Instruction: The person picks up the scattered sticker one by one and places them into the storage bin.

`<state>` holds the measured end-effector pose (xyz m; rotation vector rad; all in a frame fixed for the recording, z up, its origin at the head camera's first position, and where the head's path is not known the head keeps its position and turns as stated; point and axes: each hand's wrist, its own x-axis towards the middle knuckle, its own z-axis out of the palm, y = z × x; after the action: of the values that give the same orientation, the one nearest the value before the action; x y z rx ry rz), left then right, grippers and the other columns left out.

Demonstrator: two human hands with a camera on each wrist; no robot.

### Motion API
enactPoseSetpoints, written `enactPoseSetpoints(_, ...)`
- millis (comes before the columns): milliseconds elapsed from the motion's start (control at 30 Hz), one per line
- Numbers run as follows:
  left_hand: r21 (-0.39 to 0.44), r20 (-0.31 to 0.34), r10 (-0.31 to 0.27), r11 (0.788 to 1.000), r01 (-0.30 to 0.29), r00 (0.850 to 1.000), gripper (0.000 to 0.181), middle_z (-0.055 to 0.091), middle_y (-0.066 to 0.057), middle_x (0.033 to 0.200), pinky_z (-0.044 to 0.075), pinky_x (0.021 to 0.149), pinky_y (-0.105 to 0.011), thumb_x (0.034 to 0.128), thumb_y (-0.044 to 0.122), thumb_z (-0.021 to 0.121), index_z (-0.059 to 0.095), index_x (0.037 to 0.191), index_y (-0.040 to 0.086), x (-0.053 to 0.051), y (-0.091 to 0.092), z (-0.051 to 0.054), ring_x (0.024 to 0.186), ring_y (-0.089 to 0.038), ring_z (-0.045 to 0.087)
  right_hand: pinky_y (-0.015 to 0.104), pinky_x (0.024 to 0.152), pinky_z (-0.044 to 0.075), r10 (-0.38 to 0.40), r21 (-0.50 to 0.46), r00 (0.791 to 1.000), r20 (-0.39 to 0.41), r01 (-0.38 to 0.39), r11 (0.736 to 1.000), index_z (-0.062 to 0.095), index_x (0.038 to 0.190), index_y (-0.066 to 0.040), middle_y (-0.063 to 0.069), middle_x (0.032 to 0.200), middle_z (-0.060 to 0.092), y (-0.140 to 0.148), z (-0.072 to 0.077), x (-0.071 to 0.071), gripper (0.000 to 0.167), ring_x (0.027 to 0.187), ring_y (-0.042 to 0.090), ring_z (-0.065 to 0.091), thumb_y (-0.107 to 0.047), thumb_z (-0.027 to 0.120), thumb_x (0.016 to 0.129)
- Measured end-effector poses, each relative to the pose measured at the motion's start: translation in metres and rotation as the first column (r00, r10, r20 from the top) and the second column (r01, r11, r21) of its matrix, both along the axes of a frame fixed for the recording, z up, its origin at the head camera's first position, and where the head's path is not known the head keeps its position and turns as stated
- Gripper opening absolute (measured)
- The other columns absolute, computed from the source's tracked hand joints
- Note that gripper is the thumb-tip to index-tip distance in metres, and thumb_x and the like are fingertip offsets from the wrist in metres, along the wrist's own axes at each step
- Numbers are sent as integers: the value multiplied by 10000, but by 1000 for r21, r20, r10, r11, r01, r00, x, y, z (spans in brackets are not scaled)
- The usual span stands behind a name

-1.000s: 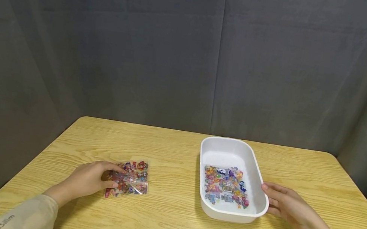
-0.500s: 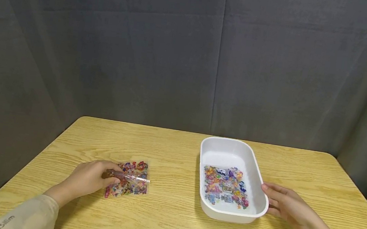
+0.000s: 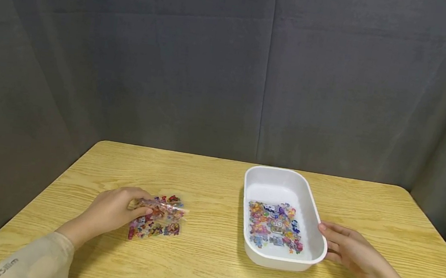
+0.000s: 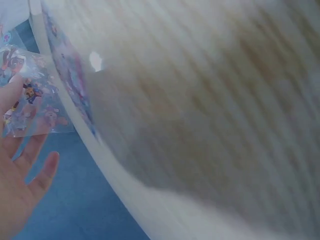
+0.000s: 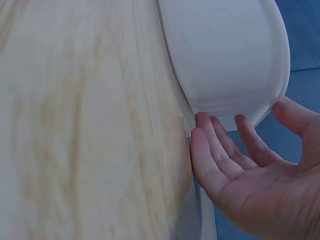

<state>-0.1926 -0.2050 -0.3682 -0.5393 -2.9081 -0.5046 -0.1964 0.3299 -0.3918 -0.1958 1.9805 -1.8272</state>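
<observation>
In the head view, the left hand [image 3: 111,211] pinches the upper packet [image 4: 34,94] between thumb and fingers, so this grip is narrow. I see it at three o'clock from the hand, above the lower packet [image 3: 155,230] on the table [image 3: 208,270]. Farther toward three o'clock stands the tray [image 3: 276,263], the inner packet [image 3: 272,227] flat inside. At the tray's four o'clock, the right hand [image 3: 352,251] stays wide, fingers touching the outer wall.
</observation>
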Motion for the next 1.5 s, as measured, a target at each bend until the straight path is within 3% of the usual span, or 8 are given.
enactPoseSetpoints(200, 5, -36, -20, 1000, 20, 999, 278, 708, 14, 1156, 553, 783, -494, 899, 359, 732, 734, 1147, 234, 0, 7, 9, 1018, -237, 679, 337, 884, 553, -6, -4, 1000, 1, 6, 1000, 97, 1438, 248, 20, 1170, 649, 0, 0, 0, 721, 1034, 121, 658, -262, 451, 1073)
enactPoseSetpoints(300, 6, -55, -23, 1000, 24, 998, 261, 713, 20, 1139, 551, 694, -434, 893, 350, 740, 739, 1131, 242, -2, 10, 15, 956, -213, 687, 336, 881, 554, -3, -9, 1000, 0, 3, 1000, 100, 1437, 249, 16, 1166, 650, 0, 0, -1, 716, 1033, 123, 658, -259, 450, 1073)
enactPoseSetpoints(433, 0, -69, -22, 1000, 22, 997, 244, 711, 32, 1135, 540, 672, -417, 902, 352, 732, 735, 1129, 263, -3, 14, 22, 944, -195, 683, 335, 881, 553, 0, -6, 1000, -1, 0, 1000, 99, 1437, 249, 22, 1175, 648, 0, 0, 0, 713, 1038, 123, 658, -258, 446, 1075)
enactPoseSetpoints(533, -6, -80, -27, 1000, 27, 996, 250, 709, 34, 1145, 553, 755, -470, 908, 366, 721, 731, 1137, 265, -1, 17, 25, 1005, -214, 679, 335, 880, 554, -1, 2, 1000, 0, 1, 1000, 100, 1440, 247, 26, 1181, 648, 0, 0, 0, 717, 1038, 123, 659, -263, 448, 1075)
enactPoseSetpoints(900, 15, -151, -74, 997, 77, 986, 252, 711, 63, 1130, 559, 788, -458, 903, 347, 736, 734, 1137, 254, 7, 35, 29, 1000, -184, 685, 329, 881, 553, 6, -1, 1000, -5, -6, 1000, 97, 1438, 251, 16, 1176, 650, 1, 0, -1, 717, 1037, 120, 659, -262, 443, 1076)
enactPoseSetpoints(1133, 22, -192, -66, 997, 71, 979, 256, 706, 70, 1138, 558, 738, -435, 903, 360, 732, 730, 1142, 267, 9, 46, 32, 982, -185, 685, 327, 884, 551, -6, 4, 1000, -2, 6, 1000, 98, 1438, 251, 14, 1178, 650, 0, -1, 0, 723, 1035, 115, 659, -264, 450, 1074)
enactPoseSetpoints(1500, 68, -235, -54, 995, 72, 970, 272, 701, 87, 1156, 558, 762, -440, 904, 362, 730, 726, 1157, 263, 8, 66, 35, 1021, -181, 677, 331, 881, 552, -14, 22, 1000, 5, 14, 1000, 104, 1445, 241, 22, 1182, 652, -1, 1, 1, 727, 1032, 117, 658, -273, 457, 1072)
